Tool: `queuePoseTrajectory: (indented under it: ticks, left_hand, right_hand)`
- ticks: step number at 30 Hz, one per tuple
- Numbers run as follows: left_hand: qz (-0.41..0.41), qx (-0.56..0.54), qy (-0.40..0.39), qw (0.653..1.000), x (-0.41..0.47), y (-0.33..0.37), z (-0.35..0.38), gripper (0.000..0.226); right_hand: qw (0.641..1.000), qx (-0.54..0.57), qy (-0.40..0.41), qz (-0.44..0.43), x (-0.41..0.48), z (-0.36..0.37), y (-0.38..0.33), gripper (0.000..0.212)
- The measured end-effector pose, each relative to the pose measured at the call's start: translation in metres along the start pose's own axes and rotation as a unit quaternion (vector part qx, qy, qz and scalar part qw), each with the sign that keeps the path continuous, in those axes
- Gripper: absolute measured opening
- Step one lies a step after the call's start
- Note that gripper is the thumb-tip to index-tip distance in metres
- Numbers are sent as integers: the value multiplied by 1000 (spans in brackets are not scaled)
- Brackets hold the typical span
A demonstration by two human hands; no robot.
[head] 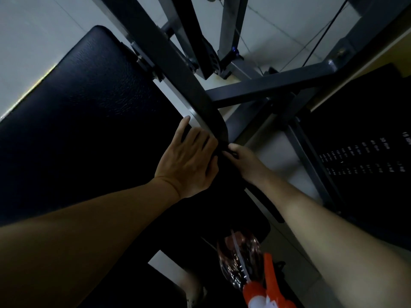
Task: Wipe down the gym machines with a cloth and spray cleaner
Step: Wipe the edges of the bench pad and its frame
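Left hand [189, 161] presses a dark cloth [223, 162] against the lower end of the frame bar [173, 70], fingers straight. Right hand [244, 163] pinches the cloth with curled fingers. The spray bottle [244, 261] sits at the seat pad's [200, 223] near edge.

- A gym: black padded vinyl cushion [89, 103] on a dark grey square-tube steel frame [266, 87].
- Black weight stack [360, 156] marked with white "lbs" figures.
- Thin black cable [322, 34]; pale tiled floor [33, 41].

2 hands [189, 161] [245, 166], 1 spray btl [241, 261], 2 pads [89, 107] [249, 223]
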State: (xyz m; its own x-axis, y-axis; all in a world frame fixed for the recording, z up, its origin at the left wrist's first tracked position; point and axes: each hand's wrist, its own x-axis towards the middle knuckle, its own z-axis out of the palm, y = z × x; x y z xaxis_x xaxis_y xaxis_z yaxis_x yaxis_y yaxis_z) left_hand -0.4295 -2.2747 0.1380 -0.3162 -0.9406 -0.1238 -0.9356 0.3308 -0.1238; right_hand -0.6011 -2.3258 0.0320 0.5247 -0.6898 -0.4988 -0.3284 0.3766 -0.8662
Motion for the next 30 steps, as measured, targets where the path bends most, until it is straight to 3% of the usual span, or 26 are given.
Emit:
queuePoseTrajectory:
  ticks: [2, 4, 7, 11, 15, 17, 20, 23, 25, 27, 30]
  left_hand:
    - [0, 0, 1, 1000, 0, -2, -2, 41]
    - [0, -16, 1, 1000, -2, 0, -7, 39]
    - [4, -57, 44, 997, -3, -4, -8, 30]
    - [11, -55, 62, 996, -14, -41, -12, 44]
    - [-15, 17, -10, 1000, -31, -64, -14, 62]
    - [-15, 20, -5, 1000, -28, -61, -10, 62]
    - [-9, 21, 16, 1000, -27, -64, -5, 62]
    - [-6, 25, 17, 1000, -26, -66, -3, 63]
    - [-5, 24, 9, 1000, -26, -64, -4, 63]
    - [-9, 24, 9, 1000, -25, -65, -4, 63]
    - [-10, 27, 10, 1000, -25, -64, -4, 63]
  right_hand:
    - [998, -61, -11, 26, 9, 3, -11, 29]
    - [989, -119, 5, 88, 12, 4, -20, 46]
    - [981, -100, 75, 147, 12, 7, -24, 58]
    - [991, -37, 122, 36, 3, 10, -25, 42]
    - [999, -32, 15, -39, 15, 23, -41, 22]
    - [997, -42, -62, -10, 34, 19, -52, 22]
    - [970, -182, -157, 27, 64, 8, -63, 22]
    - [953, -220, -186, 92, 77, 9, -70, 36]
    - [976, -131, -130, 119, 71, 13, -64, 43]
    - [991, 25, -55, 123, 60, 7, -49, 35]
    - [984, 140, -75, 79, 31, -2, -31, 11]
